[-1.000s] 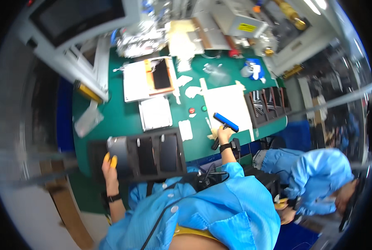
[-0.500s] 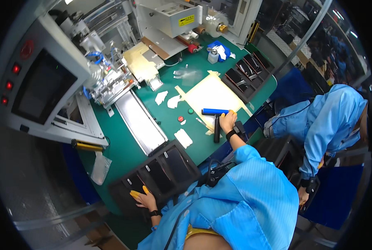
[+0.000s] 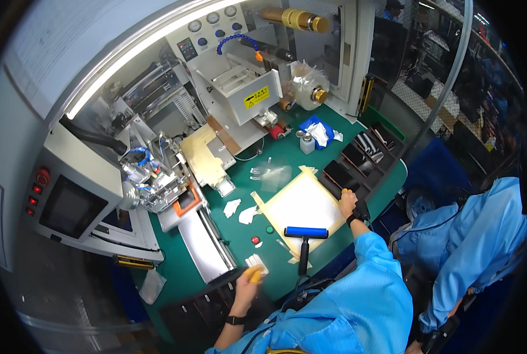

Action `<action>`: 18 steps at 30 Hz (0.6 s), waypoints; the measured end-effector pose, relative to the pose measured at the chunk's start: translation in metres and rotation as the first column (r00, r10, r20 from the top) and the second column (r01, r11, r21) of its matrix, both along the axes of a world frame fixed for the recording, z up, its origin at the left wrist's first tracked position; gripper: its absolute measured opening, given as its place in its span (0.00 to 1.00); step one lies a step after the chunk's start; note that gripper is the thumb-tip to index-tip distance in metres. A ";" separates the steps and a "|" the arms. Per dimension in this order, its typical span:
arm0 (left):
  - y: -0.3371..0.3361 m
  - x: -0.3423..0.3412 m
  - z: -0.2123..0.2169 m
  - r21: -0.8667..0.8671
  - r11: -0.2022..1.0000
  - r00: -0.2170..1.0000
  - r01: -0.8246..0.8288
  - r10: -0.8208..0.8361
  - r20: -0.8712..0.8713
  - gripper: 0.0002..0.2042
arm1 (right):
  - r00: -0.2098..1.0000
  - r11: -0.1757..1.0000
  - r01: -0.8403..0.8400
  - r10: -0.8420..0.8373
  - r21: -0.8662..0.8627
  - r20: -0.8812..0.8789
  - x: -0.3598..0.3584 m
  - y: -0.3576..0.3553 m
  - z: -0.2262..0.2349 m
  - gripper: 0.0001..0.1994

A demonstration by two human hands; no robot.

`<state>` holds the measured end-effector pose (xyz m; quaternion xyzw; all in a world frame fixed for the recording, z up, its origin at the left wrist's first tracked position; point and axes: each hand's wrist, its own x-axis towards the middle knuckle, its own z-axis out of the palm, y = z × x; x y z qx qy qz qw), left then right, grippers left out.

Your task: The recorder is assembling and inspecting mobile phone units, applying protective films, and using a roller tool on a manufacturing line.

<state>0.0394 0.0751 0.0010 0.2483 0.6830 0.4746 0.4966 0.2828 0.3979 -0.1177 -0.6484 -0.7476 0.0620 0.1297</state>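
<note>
My right hand (image 3: 347, 204), with a yellow finger cover, reaches to the near corner of a black tray (image 3: 365, 190) at the right. Its fingers are bent together beside a dark flat panel (image 3: 336, 177); what they grip, if anything, is hidden. A blue roller with a black handle (image 3: 304, 232) lies untouched across the near edge of a cream sheet (image 3: 301, 200). My left hand (image 3: 247, 290) is blurred, its yellow-covered fingertips close to white pads (image 3: 256, 263). Below it is another black tray (image 3: 181, 318) holding dark panels.
A machine with a screen (image 3: 73, 207) and a metal rail (image 3: 207, 251) fills the left. An orange frame (image 3: 186, 202) sits at the rail's far end. White scraps (image 3: 247, 215), red and green buttons and a bottle (image 3: 307, 143) are on the green mat. A co-worker (image 3: 470, 253) sits at right.
My right hand has let go of the roller and moved right to the far tray. My left hand has left the near tray for the white pads. The view has tipped upward.
</note>
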 end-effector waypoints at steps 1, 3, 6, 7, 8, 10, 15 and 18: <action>0.016 0.009 0.000 0.049 0.990 0.992 0.129 -0.129 -0.012 0.13 | 1.000 1.000 0.008 -0.008 0.019 -0.007 -0.004 -0.001 0.015 0.07; 0.041 0.027 -0.002 0.051 0.970 0.971 0.239 -0.240 0.011 0.14 | 0.998 0.999 -0.037 0.038 -0.027 0.054 -0.015 -0.013 0.057 0.06; 0.075 0.054 0.004 -0.011 0.945 0.906 0.326 -0.310 0.287 0.17 | 0.942 0.929 -0.336 0.328 -0.156 -0.078 -0.034 -0.049 0.120 0.09; 0.084 0.062 0.001 -0.040 0.983 0.842 0.178 -0.131 0.523 0.19 | 0.897 0.875 -0.443 0.435 -0.196 -0.084 -0.043 -0.066 0.132 0.11; 0.091 0.068 0.001 -0.114 0.992 0.694 0.046 0.050 0.718 0.22 | 0.858 0.790 -0.510 0.495 -0.340 -0.137 -0.050 -0.083 0.146 0.15; 0.090 0.068 -0.003 0.042 0.999 0.550 -0.003 -0.034 0.834 0.23 | 0.637 0.514 -0.771 0.611 -0.377 -0.470 -0.062 -0.111 0.160 0.14; 0.041 0.053 -0.005 -0.056 0.945 0.788 -0.322 0.301 0.537 0.26 | 0.750 0.934 -0.249 0.020 -0.255 -0.661 -0.018 -0.040 0.144 0.07; 0.026 0.049 -0.006 -0.013 0.938 0.819 -0.346 0.310 0.483 0.27 | 0.972 0.970 0.222 -0.213 0.094 -0.099 0.072 0.032 0.006 0.16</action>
